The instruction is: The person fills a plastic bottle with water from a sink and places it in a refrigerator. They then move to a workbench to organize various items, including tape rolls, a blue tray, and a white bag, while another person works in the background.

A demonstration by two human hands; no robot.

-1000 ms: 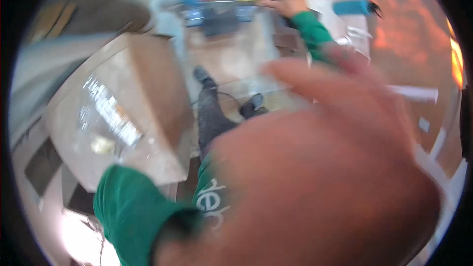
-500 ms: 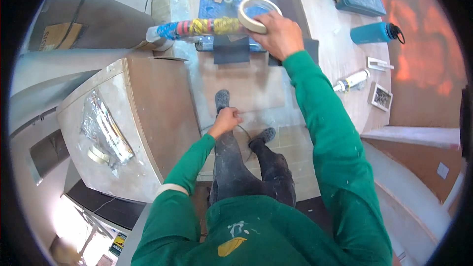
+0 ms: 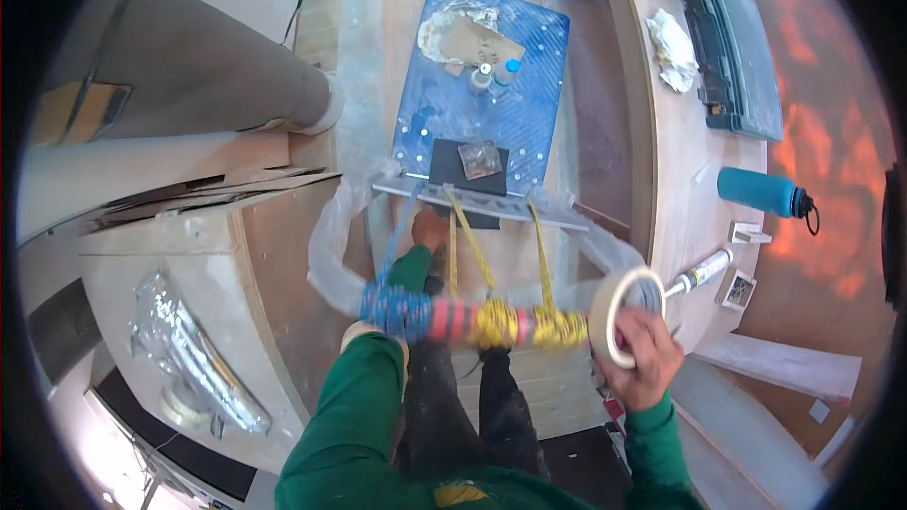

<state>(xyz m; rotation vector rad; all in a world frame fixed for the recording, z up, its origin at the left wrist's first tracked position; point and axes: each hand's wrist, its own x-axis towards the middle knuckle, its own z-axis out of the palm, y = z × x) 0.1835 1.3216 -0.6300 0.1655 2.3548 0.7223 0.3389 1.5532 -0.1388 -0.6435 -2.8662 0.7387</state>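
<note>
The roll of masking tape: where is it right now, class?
In the head view, the roll of masking tape is low on the right, held in the right hand, at the right end of the rope-wrapped bar, near the white tube.

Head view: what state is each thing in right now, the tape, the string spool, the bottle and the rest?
Tape roll: held up in right hand.
String-wound rod: lifted, strands running to the blue board.
Left hand: down by the strands; grip unclear.
Blue bottle: lying on its side, capped.
Grey case: closed.
</note>
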